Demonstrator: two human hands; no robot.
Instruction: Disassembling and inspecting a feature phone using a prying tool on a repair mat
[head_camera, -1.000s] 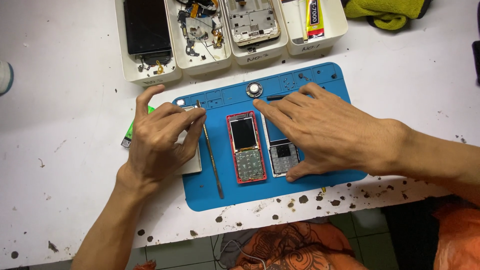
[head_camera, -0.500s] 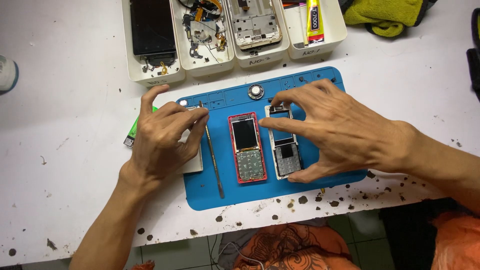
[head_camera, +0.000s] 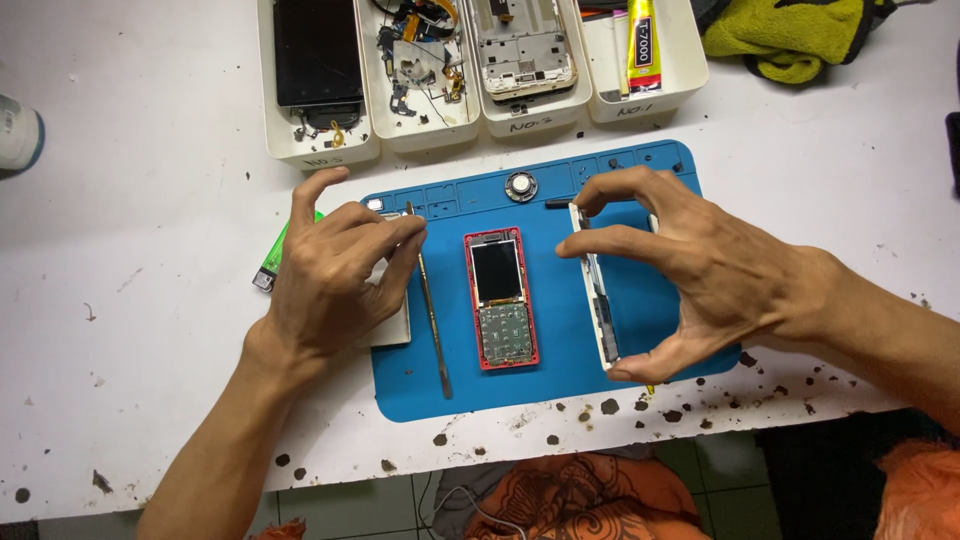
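Bright, even overhead light, soft shadows beneath both hands, sharp focus, slight wide-angle edge distortion

I see my right hand at frame centre-right pinching a white phone shell on edge over the blue mat; my left hand rests left of the red phone.

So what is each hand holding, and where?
Right hand grips the white phone cover tilted on edge, by its two ends. Left hand presses a flat white piece.
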